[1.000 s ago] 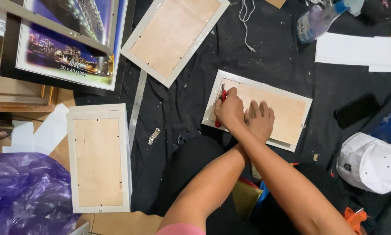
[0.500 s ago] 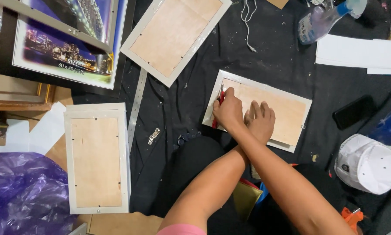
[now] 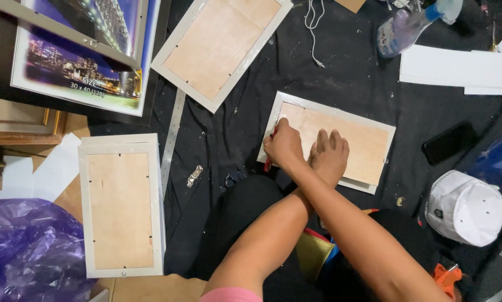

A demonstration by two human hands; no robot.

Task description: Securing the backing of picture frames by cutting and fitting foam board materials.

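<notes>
Picture frame (image 3: 340,140) lying face-down on the black cloth (image 3: 351,72), pale backing board up, rim whitish; arms are crossing over it; the right hand (image 3: 284,146) is gripping a red tool (image 3: 271,151) at the left edge, the left hand (image 3: 330,156) is pressing flat, fingers spread, grasping nothing; judging by this, backing work is sitting midway, with two similar frames (image 3: 121,207) lying nearby.
</notes>
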